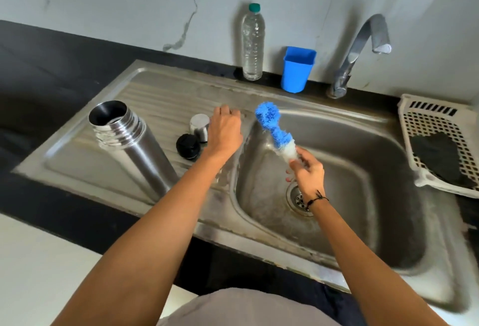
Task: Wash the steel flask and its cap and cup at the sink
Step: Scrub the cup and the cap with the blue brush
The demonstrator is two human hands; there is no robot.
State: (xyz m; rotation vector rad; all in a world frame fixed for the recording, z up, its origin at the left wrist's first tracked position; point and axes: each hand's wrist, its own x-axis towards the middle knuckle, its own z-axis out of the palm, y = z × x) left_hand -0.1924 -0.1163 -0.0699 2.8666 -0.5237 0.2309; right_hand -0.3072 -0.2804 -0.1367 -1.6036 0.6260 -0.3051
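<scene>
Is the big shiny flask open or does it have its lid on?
Open. The steel flask shows a bare dark mouth, and its black cap sits beside it.

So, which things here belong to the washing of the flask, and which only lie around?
For the job: steel flask, black cap, steel cup, blue brush gripped by the right hand, left hand by the cup, tap, sink.

Lying about: plastic bottle, blue container, white basket.
</scene>
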